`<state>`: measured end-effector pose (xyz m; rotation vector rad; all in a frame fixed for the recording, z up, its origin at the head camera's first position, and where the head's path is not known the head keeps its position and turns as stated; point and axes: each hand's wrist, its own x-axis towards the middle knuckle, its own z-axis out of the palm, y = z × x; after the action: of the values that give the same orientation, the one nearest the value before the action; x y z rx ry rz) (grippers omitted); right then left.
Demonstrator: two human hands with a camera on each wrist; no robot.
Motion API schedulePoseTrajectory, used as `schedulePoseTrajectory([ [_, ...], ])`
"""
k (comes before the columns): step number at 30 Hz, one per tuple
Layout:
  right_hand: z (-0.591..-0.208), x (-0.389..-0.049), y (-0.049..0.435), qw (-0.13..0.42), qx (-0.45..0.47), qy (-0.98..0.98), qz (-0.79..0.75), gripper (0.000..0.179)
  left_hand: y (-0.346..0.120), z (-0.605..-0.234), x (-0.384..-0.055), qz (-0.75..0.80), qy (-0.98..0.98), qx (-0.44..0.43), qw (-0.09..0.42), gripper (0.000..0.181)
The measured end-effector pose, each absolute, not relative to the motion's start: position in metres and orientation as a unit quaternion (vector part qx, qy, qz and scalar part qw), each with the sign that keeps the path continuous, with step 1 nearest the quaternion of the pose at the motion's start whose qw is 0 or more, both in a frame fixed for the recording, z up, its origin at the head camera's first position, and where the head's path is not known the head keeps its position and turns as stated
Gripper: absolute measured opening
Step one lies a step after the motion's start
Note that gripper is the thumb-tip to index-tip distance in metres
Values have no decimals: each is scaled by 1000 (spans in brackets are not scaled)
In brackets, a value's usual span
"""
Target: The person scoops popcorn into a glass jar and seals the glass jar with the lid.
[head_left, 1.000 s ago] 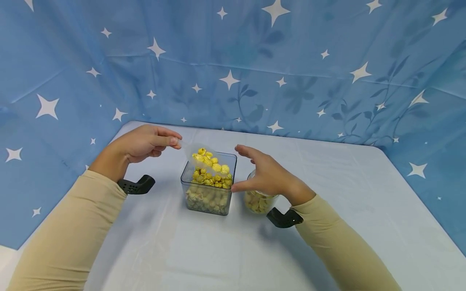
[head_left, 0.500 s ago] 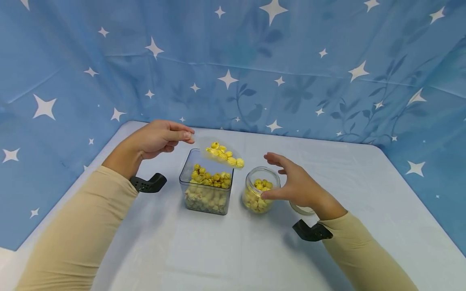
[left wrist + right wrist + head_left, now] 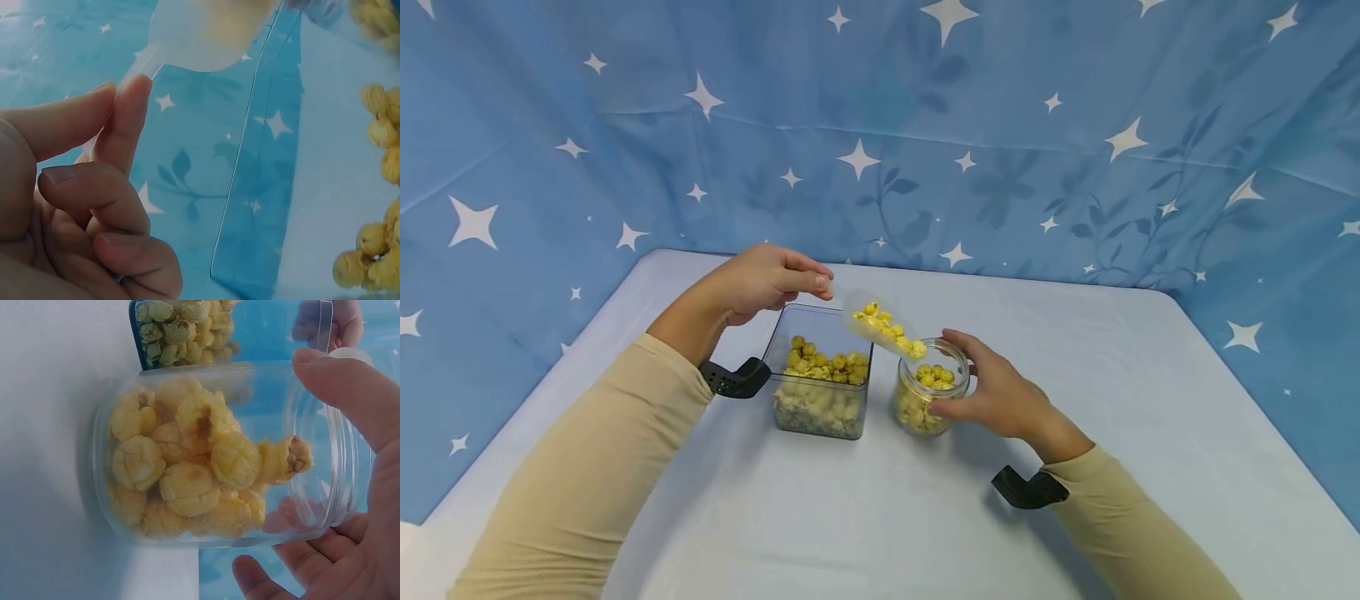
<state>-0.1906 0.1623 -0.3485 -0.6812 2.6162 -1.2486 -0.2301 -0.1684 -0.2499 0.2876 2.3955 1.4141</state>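
My left hand (image 3: 767,282) pinches the thin handle of a translucent scoop (image 3: 181,40) between thumb and forefinger, the other fingers curled. Yellow popcorn (image 3: 887,326) lies in the scoop, which tilts down to the right, its tip overlapping the rim of a clear round jar (image 3: 916,410) in the head view. That jar stands on the table, partly filled with popcorn (image 3: 187,487). Curved round its neck is my right hand (image 3: 1000,396), thumb on the near side and fingers behind the glass. Left of the jar stands a clear square box (image 3: 823,327) of popcorn.
A white cloth (image 3: 820,517) covers the table. Behind it hangs a blue curtain (image 3: 880,100) with white stars. The box and jar stand side by side with a narrow gap between them.
My left hand has carried the loaded scoop rightward from over the box to the jar's rim. My right hand drew back to the right, uncovering the jar, then came in to hold it.
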Motion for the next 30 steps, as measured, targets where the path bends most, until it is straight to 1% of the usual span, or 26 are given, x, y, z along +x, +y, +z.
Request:
schedulePoseTrajectory([
  [9, -349, -193, 162, 78, -239, 873, -418, 99, -155, -242, -230, 475, 855, 118, 172, 34],
  [20, -349, -191, 163, 73, -236, 873, -421, 98, -147, -233, -222, 461, 865, 125, 153, 30],
  [25, -350, -189, 163, 68, -240, 868, -429, 96, -152, -234, -219, 473, 859, 121, 152, 35],
  [30, -349, -187, 163, 65, -241, 868, -430, 96, -168, -233, -215, 491, 851, 118, 147, 38],
])
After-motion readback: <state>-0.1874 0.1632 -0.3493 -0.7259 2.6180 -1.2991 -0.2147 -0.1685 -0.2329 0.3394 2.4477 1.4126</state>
